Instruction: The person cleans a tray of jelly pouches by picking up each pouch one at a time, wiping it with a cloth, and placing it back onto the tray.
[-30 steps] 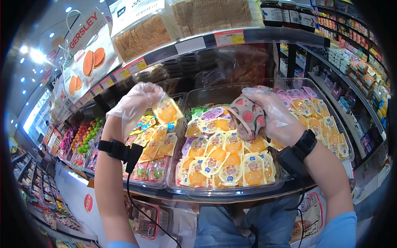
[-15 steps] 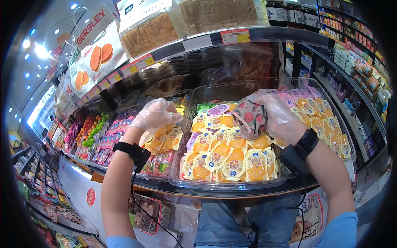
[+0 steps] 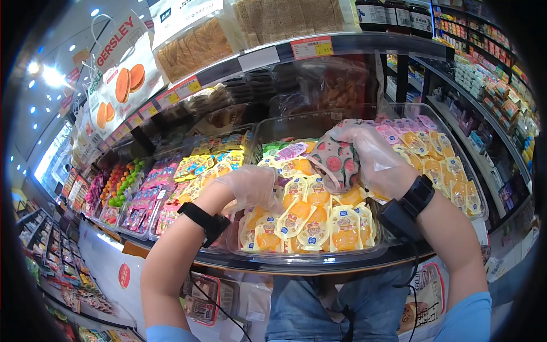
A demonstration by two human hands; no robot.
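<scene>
My left hand, in a clear plastic glove, reaches over the left part of the tray of yellow jelly packs. Its fingers point down and touch the packs; their tips, and anything between them, are hard to make out. My right hand, also gloved, grips a grey cloth with a pink fruit print above the middle of the same tray. Under the cloth lie more packs. Purple packs and green ones sit towards the tray's back left.
Bins of yellow packets, pink packets and colourful round sweets stand on the left. Above runs a shelf edge with price tags, bearing bread and jars. Stocked shelves rise at the right.
My left hand has moved right and down, from the yellow packets to the jelly packs. My right hand still grips the cloth. The view has shifted slightly.
</scene>
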